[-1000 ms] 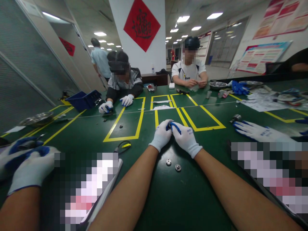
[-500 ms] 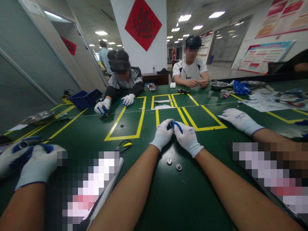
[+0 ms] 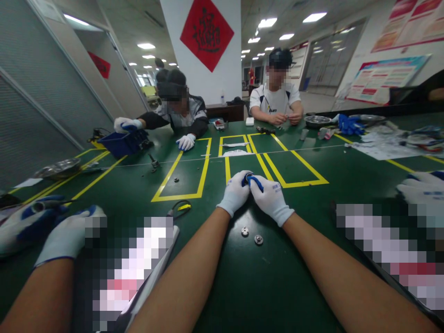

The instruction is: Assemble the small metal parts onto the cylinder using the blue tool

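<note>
In the head view, both my hands wear white gloves with blue palms and meet above the green table. My left hand is wrapped round a small dark cylindrical part. Pressed against the same part from the right are the closed fingers of my right hand. The hands hide most of the part. Below them, two small round metal pieces, a left one and a right one, lie apart on the table.
Gloved hands of other people show at the left and right edge. Two people sit across the table. A blue bin stands back left, a looped cable lies nearer, and yellow tape marks the surface.
My hands keep nearly the same hold. The person across at left has moved a hand from the table to the blue bin. The neighbour's hand at right has drawn back towards the edge.
</note>
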{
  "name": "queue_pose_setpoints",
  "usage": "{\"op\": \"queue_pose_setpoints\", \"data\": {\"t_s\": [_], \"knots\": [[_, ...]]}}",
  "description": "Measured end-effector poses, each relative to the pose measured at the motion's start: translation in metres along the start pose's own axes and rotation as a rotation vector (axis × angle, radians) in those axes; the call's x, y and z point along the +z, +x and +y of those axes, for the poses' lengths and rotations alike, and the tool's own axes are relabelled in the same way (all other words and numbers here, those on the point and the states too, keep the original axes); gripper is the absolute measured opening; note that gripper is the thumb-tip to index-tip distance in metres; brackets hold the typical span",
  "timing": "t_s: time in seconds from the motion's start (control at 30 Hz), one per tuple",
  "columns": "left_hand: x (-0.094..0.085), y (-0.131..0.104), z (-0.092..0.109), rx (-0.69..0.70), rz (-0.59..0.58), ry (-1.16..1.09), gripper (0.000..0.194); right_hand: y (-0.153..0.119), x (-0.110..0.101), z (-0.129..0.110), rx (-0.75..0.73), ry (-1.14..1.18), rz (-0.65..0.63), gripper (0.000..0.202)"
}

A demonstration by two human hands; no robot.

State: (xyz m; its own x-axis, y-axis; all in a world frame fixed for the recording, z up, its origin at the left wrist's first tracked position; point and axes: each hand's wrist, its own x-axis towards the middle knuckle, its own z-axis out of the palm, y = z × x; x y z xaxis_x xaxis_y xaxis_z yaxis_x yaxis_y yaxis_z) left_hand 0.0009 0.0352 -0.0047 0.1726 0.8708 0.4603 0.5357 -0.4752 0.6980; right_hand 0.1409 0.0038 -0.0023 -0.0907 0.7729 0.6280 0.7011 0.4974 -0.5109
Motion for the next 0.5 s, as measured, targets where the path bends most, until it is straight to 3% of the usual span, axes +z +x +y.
{"op": "queue_pose_setpoints", "data": {"t_s": [0.23, 0.5], "knots": [[-0.0009, 0.0002, 0.0031, -0.035, -0.007, 0.010, 0.034, 0.0003, 0.0012, 0.0027, -0.001, -0.007, 0.044, 0.033], [-0.0010, 0.0000, 0.0022, -0.037, 0.013, 0.001, 0.032, -0.0009, 0.0030, 0.0023, -0.024, 0.024, -0.018, 0.033]]}}
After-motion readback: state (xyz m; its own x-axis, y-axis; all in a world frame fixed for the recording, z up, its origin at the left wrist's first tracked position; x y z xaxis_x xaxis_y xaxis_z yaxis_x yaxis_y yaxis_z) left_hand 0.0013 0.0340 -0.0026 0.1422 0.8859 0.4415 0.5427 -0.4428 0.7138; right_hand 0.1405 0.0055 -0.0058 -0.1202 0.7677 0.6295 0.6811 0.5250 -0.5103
